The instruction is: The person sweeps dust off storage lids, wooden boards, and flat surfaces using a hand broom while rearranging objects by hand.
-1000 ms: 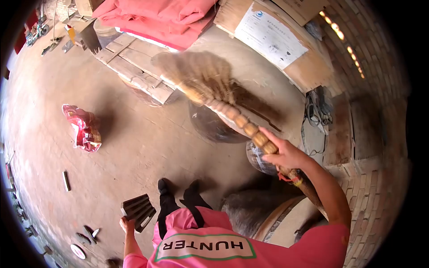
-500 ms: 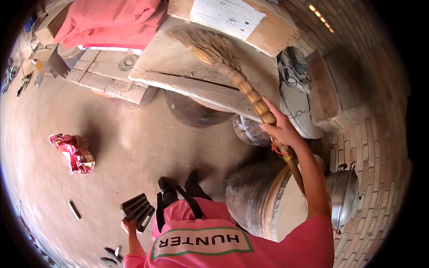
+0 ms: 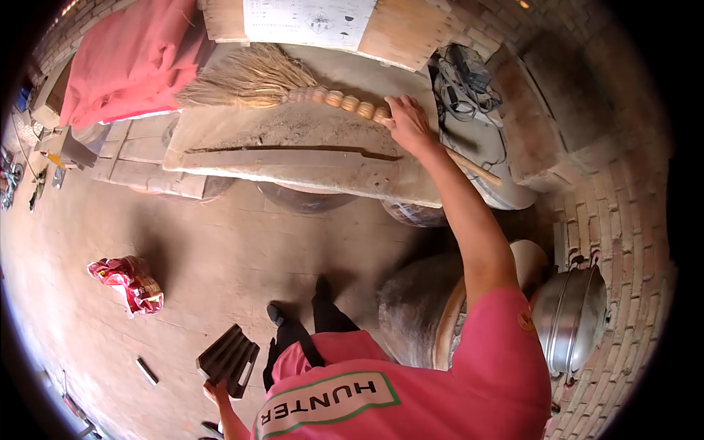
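My right hand [image 3: 411, 125] is closed round the bound handle of a straw broom [image 3: 334, 97]. The broom's bristles fan out to the left over a pale wooden board [image 3: 293, 165], and the thin end of its handle sticks out to the right, past my wrist. Dark dirt and crumbs lie scattered on the board below the bristles, beside a long crack. Low at the left, my left hand [image 3: 217, 392] grips a dark ribbed dustpan [image 3: 229, 359] by its near end, held above the floor. Its fingers are partly hidden behind the pan.
Pink cloth [image 3: 132, 62] covers something at the back left; a printed sheet [image 3: 312, 22] lies on a wooden box behind the board. Cables [image 3: 462, 92] sit at the right. Large jars [image 3: 418, 308] and a metal pot [image 3: 568, 319] stand near the brick wall. A red bag [image 3: 128, 282] lies on the floor.
My right hand has moved forward with the broom, whose bristles have swung left and now lie low across the board. The left hand still holds the dustpan, slightly lower in view.
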`<state>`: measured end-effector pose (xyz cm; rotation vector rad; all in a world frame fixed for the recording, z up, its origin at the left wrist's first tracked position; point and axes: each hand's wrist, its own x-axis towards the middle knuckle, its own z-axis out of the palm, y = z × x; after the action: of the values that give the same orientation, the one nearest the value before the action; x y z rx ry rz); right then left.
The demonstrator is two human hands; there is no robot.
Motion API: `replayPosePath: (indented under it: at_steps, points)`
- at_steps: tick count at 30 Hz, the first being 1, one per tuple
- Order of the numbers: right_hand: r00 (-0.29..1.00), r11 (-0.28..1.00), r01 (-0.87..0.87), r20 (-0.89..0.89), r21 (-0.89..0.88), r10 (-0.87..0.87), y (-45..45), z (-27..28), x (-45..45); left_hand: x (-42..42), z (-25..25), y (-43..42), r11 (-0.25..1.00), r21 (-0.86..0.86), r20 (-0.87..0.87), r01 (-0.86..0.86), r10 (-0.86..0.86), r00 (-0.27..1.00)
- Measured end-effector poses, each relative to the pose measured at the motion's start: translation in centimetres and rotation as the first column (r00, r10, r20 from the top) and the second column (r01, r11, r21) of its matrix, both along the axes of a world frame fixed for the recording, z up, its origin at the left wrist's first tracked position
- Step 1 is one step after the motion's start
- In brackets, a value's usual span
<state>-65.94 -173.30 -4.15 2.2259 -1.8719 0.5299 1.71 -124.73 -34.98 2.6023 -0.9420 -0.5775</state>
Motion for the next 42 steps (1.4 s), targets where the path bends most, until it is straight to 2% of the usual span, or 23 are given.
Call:
replayPosePath:
  at_steps: [3, 5, 6, 8, 10, 13, 14, 16, 18, 20, 23, 26, 27, 29, 32, 37, 38, 39, 40, 42]
  points:
    - [0.980, 0.980, -0.188, 0.082, 0.068, 0.182, 1.3, -2.6, 0.1, -2.0, 1.4, -0.1, 0.992, -0.057, -0.160, -0.112, 0.101, 0.982]
    - [0.952, 0.950, -0.290, 0.135, 0.117, 0.274, 2.4, -2.1, 0.3, -1.1, -1.8, 1.5, 0.994, -0.083, -0.061, -0.071, 0.066, 0.996]
    - [0.938, 0.930, -0.327, 0.179, 0.165, 0.298, 3.0, -1.4, 0.5, -1.2, -2.6, 1.9, 0.998, -0.044, -0.050, -0.053, 0.051, 0.997]
    - [0.933, 0.875, -0.332, 0.261, 0.353, 0.249, 3.3, -0.8, 0.3, -2.6, -3.1, 1.2, 0.998, 0.051, -0.088, -0.034, 0.038, 0.995]
    - [0.950, 0.797, -0.291, 0.260, 0.529, 0.175, 2.3, -2.5, -0.9, -3.7, -3.5, 0.6, 0.993, 0.121, -0.121, -0.007, 0.022, 0.992]
    - [0.957, 0.798, -0.286, 0.121, 0.531, 0.263, 2.0, -3.7, -0.9, -4.7, -4.3, -1.3, 0.983, 0.178, -0.156, 0.043, -0.015, 0.988]
    - [0.959, 0.816, -0.251, 0.019, 0.521, 0.283, 2.8, -2.0, 0.2, -4.9, -4.5, -2.0, 0.981, 0.183, -0.167, 0.057, -0.026, 0.986]
    - [0.947, 0.823, -0.309, 0.072, 0.476, 0.314, 4.1, -1.1, 0.6, -5.1, -4.9, -2.9, 0.978, 0.193, -0.183, 0.080, -0.044, 0.982]
    - [0.942, 0.795, -0.322, 0.090, 0.514, 0.322, 4.7, -0.5, 1.4, -5.5, -5.0, -3.7, 0.976, 0.198, -0.202, 0.087, -0.046, 0.978]
    - [0.958, 0.727, -0.260, 0.074, 0.635, 0.278, 6.1, -0.3, 1.8, -5.7, -5.1, -4.2, 0.974, 0.202, -0.214, 0.101, -0.057, 0.975]
    - [0.865, 0.715, -0.498, 0.334, 0.491, 0.373, 9.0, -2.3, 2.9, -5.4, -5.9, -4.8, 0.970, 0.206, -0.234, 0.133, -0.083, 0.969]
    - [0.886, 0.664, -0.378, 0.460, 0.645, 0.057, 12.8, -2.9, 5.9, -4.5, -7.1, -4.6, 0.967, 0.204, -0.253, 0.151, -0.097, 0.963]
    - [0.848, 0.751, -0.389, 0.527, 0.534, 0.065, 14.3, -2.6, 7.2, -4.4, -7.1, -4.5, 0.967, 0.202, -0.261, 0.153, -0.097, 0.960]
    - [0.842, 0.846, -0.317, 0.537, 0.428, 0.044, 17.1, -4.1, 9.2, -3.9, -7.4, -3.7, 0.968, 0.199, -0.280, 0.154, -0.095, 0.955]
    - [0.730, 0.874, -0.310, 0.682, 0.374, -0.033, 20.5, -3.7, 12.1, -1.9, -8.9, -1.6, 0.970, 0.187, -0.311, 0.155, -0.091, 0.946]
    - [0.681, 0.863, -0.288, 0.722, 0.415, -0.121, 24.8, -1.7, 13.5, 1.0, -10.2, -0.9, 0.988, 0.101, -0.415, 0.117, -0.065, 0.908]
    - [0.664, 0.861, -0.284, 0.734, 0.422, -0.141, 25.2, -1.2, 13.7, 0.7, -11.1, -0.6, 0.996, -0.049, -0.311, 0.075, -0.086, 0.947]
    - [0.652, 0.868, -0.265, 0.741, 0.419, -0.159, 25.3, -0.7, 13.7, 1.8, -10.9, -1.5, 0.936, 0.133, -0.135, 0.325, -0.307, 0.942]
    - [0.638, 0.874, -0.248, 0.749, 0.417, -0.176, 25.3, -0.3, 13.8, 2.4, -9.9, -1.2, 0.968, 0.157, -0.216, 0.194, -0.158, 0.964]
    - [0.640, 0.890, -0.217, 0.747, 0.401, -0.181, 24.4, 1.0, 13.4, 2.3, -9.4, -2.5, 0.973, 0.147, -0.163, 0.180, -0.156, 0.974]
